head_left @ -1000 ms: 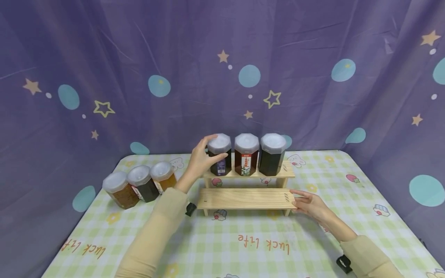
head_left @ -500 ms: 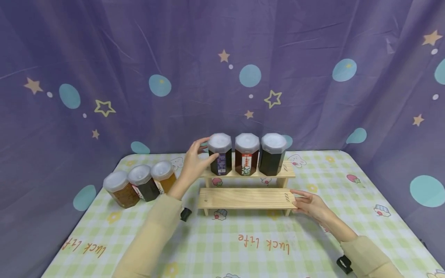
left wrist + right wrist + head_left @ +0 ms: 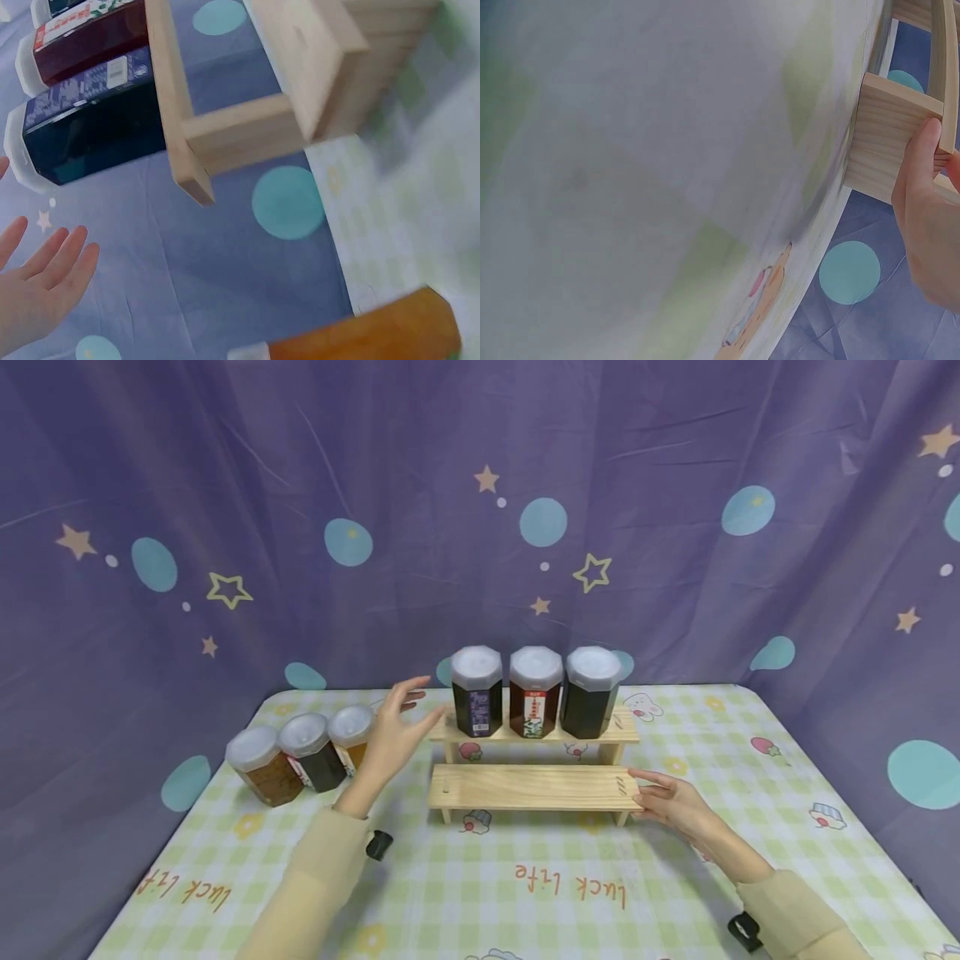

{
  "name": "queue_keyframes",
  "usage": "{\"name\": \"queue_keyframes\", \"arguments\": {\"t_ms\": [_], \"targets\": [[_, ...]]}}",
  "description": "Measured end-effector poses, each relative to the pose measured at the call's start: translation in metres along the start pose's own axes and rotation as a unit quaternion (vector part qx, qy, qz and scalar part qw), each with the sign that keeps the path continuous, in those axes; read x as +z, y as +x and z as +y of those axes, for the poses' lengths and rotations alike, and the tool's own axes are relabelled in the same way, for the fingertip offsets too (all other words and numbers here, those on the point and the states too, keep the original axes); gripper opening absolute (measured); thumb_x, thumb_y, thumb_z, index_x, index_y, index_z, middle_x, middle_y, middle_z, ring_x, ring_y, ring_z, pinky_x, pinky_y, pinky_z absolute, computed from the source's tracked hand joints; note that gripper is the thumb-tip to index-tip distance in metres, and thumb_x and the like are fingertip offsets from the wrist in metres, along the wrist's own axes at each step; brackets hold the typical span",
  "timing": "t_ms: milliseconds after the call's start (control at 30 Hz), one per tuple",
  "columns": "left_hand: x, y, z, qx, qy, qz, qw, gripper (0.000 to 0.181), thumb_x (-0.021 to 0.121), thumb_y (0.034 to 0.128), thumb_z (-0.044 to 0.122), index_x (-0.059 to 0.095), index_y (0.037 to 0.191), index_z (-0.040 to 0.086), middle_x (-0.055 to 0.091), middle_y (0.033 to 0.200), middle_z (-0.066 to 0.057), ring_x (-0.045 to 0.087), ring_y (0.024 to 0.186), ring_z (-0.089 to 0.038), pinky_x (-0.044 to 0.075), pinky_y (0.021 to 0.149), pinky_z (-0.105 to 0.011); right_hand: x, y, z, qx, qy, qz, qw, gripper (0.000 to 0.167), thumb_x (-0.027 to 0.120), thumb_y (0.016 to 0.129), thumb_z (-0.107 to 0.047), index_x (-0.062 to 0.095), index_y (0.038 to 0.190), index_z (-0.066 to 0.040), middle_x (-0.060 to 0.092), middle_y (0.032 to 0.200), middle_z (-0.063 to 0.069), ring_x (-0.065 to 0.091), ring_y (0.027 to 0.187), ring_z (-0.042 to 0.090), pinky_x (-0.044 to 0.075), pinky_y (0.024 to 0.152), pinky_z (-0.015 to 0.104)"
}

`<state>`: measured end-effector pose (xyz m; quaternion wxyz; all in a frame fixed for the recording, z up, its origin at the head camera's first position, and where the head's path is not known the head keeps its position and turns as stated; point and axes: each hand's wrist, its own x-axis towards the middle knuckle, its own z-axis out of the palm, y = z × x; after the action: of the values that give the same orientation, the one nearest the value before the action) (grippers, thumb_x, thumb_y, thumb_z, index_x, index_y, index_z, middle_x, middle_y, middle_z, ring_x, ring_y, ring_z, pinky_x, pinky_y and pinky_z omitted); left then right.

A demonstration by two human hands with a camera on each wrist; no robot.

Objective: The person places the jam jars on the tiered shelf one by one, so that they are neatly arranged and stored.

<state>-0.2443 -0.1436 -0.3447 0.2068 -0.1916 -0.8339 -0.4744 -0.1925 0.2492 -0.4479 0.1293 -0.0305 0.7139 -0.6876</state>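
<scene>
A two-tier wooden shelf stands on the table. On its upper tier sit three jars with whitish lids: a dark one with a purple label, a dark red one with a red-and-white label, and a dark one at the right. Left of the purple-labelled jar my left hand hovers, fingers spread and touching nothing. In the left wrist view that hand is apart from the jar. My right hand pinches the right end of the lower tier, thumb against the wood in the right wrist view.
Three more lidded jars stand in a row at the table's left: a brown one, a dark one and an amber one, partly behind the left hand. A checked cloth covers the table. A purple curtain hangs behind.
My left hand has let go of the purple-labelled jar and drawn back to the left, leaving it on the upper tier. The right hand has stayed at the shelf's end.
</scene>
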Motion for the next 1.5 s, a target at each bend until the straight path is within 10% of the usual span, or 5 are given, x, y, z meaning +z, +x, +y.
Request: {"name": "queue_keyframes", "arguments": {"t_ms": [1167,1500], "targets": [[-0.102,-0.052,-0.046,-0.01,0.167,0.024,0.9856,0.037,0.062,0.0827,0.016,0.053,0.116,0.002,0.048,0.117,-0.019,0.045,0.102,-0.038,0.038,0.081,-0.05,-0.001,0.002,0.002,0.01,-0.018,0.012,0.9997,0.055,0.053,0.086,-0.001,0.027,0.133,0.01,0.052,0.116,0.024,0.061,0.085,0.011,0.048,0.08,0.036],[-0.123,-0.06,-0.056,-0.017,0.222,0.006,0.9749,0.039,0.06,0.084,0.018,0.051,0.12,0.004,0.048,0.114,-0.017,0.047,0.064,-0.02,0.04,0.052,-0.023,-0.001,0.001,0.002,0.011,-0.012,0.008,0.9998,0.055,0.053,0.086,-0.001,0.027,0.134,0.01,0.056,0.112,0.016,0.061,0.085,0.01,0.048,0.08,0.036]]}}
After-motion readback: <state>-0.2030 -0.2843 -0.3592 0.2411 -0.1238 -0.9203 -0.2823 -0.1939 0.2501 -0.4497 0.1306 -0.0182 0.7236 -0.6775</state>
